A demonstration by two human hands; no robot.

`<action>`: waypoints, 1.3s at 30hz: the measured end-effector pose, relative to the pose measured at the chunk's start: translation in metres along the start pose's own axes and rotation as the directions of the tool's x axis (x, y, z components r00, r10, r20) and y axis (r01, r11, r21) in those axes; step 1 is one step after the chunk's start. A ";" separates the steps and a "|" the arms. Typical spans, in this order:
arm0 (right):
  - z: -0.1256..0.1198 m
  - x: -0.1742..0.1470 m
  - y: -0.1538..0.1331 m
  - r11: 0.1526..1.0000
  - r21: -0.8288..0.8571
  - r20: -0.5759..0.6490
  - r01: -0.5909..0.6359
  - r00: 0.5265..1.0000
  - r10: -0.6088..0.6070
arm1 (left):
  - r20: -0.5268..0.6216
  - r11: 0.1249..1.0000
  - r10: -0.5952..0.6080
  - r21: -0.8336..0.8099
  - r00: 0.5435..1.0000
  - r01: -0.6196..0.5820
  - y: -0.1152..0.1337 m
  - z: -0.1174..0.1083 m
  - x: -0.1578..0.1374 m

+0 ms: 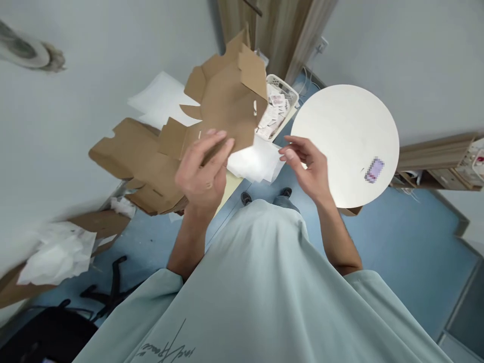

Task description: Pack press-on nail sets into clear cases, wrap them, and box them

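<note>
I judge that the unfolded cardboard [229, 111], ahead and left of the left hand [204, 169], could sweep the white sheets [257, 160], just right of that hand, to the floor [397, 247] if pushed rightward. The left hand, back upward, overlaps the cardboard's near edge; I cannot tell whether it grips. The right hand [308, 166] is empty, fingers parted, lightly curled.
</note>
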State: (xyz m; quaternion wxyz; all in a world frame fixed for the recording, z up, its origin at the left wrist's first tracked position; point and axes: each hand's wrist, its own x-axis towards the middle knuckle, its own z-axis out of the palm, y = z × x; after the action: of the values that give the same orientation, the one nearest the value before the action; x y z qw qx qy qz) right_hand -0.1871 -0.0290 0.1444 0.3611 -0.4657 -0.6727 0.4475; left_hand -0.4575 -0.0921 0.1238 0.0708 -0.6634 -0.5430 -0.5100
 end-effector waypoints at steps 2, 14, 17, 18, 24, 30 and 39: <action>-0.034 -0.002 0.000 1.000 0.003 -0.104 0.013 0.994 -0.013 | 0.119 0.998 -0.016 -0.065 0.993 0.023 0.010 0.036 -0.002; -0.182 -0.037 0.141 0.960 -0.112 -0.433 -0.257 0.882 0.186 | 0.630 0.969 0.135 -0.244 0.765 0.029 0.094 0.225 -0.014; -0.214 -0.047 0.178 0.943 -0.087 -0.473 -0.320 0.847 0.244 | 0.684 0.949 0.200 -0.312 0.702 0.033 0.115 0.268 -0.028; -0.223 -0.050 0.189 0.936 -0.075 -0.483 -0.343 0.834 0.267 | 0.695 0.941 0.226 -0.338 0.682 0.032 0.121 0.283 -0.033; -0.269 -0.072 0.245 0.898 0.038 -0.485 -0.438 0.778 0.399 | 0.762 0.930 0.297 -0.369 0.575 0.008 0.148 0.353 -0.064; -0.286 -0.086 0.304 0.827 0.174 -0.435 -0.534 0.712 0.551 | 0.884 0.948 0.264 -0.312 0.384 0.065 0.153 0.405 -0.103; -0.271 -0.111 0.392 0.624 0.231 -0.289 -0.747 0.559 0.777 | 0.994 0.993 0.103 -0.104 0.025 0.061 0.157 0.439 -0.159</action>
State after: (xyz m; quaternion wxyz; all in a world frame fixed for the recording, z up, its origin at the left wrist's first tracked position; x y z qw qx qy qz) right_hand 0.2098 0.0027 -0.1396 0.2679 -0.7688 -0.3075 0.4925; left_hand -0.0523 0.0262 -0.1296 -0.3600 -0.8414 -0.3973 0.0684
